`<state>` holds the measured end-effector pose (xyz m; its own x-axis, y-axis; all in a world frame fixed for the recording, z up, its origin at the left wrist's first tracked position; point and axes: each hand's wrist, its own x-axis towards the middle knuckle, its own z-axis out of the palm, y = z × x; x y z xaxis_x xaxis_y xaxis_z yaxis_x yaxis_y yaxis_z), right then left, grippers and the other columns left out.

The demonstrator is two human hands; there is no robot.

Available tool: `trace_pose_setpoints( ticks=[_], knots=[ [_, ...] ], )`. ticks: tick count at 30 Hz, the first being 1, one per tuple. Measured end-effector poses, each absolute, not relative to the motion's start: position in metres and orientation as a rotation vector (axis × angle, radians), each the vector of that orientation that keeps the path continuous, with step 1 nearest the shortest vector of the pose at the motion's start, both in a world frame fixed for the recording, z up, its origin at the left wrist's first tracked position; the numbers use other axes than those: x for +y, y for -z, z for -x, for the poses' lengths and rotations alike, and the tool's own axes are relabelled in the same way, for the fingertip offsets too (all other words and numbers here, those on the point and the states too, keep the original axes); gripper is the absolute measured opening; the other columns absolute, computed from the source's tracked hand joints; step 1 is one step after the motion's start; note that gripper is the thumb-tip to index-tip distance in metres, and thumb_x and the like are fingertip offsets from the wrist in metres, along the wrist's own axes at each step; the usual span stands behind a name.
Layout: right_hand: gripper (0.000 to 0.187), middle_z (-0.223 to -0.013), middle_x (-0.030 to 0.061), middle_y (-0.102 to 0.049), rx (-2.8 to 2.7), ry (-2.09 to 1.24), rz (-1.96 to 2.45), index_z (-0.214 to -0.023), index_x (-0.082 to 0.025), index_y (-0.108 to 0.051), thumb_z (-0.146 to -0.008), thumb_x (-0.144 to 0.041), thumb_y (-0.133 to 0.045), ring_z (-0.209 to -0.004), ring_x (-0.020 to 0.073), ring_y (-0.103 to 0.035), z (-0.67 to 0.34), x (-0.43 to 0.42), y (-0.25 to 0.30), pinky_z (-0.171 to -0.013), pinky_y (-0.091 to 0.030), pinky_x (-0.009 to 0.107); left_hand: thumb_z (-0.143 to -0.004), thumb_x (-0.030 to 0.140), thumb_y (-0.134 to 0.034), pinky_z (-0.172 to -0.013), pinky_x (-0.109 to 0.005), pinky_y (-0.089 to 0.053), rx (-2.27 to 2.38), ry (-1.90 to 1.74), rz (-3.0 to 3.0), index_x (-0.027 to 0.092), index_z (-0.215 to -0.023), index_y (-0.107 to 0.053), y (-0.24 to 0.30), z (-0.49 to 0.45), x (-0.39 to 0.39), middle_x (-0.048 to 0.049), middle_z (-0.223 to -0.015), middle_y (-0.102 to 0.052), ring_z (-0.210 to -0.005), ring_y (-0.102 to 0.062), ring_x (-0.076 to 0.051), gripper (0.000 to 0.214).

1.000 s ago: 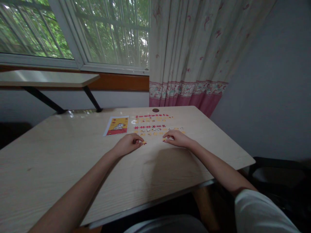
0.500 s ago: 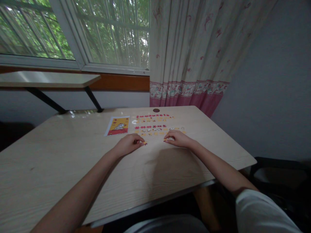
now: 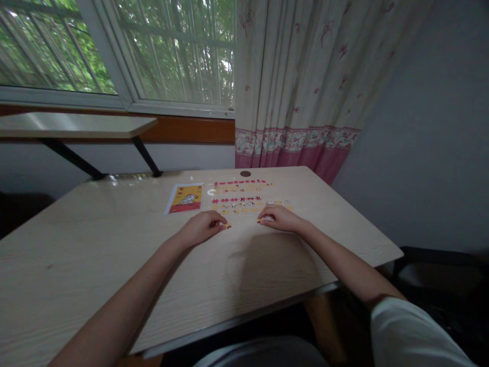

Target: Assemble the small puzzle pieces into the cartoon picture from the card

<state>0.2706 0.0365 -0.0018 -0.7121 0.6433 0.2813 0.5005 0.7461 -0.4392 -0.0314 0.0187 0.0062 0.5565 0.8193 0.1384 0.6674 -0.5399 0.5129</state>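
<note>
My left hand (image 3: 200,228) rests on the wooden table (image 3: 114,255), fingers curled, pinching a small yellow puzzle piece (image 3: 226,225) at its fingertips. My right hand (image 3: 277,218) lies a little to the right, fingers bent over a pale piece that is mostly hidden. Just beyond both hands lie rows of small red and yellow puzzle pieces (image 3: 240,199). A printed picture card (image 3: 185,198) in yellow and red with a white animal lies to the left of the rows.
A round brown cable hole (image 3: 245,174) sits at the table's far edge. A pink-bordered curtain (image 3: 298,86) hangs behind, a window (image 3: 114,51) and a shelf on black brackets (image 3: 69,125) to the left. A dark chair (image 3: 439,275) stands at the right.
Almost nothing has moved. My right hand has shifted very slightly; the left hand keeps its pinch on the yellow piece.
</note>
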Motion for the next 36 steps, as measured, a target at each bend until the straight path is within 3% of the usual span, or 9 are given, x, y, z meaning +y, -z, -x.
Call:
trace_pose_setpoints(
  ticks=[36],
  knots=[
    [0.021, -0.087, 0.0074, -0.065, -2.55, -0.474, 0.866, -0.093, -0.015, -0.068, -0.082, -0.032, -0.061, -0.079, 0.0144, -0.057, -0.2738, 0.04, 0.0039, -0.076, -0.042, 0.027, -0.082, 0.035, -0.051, -0.06, -0.024, -0.038, 1.223, -0.445, -2.438, 0.017, -0.094, -0.068, -0.0063, 0.0312, 0.0193, -0.0041, -0.073, -0.062, -0.064, -0.054, -0.015, 0.028]
  ],
)
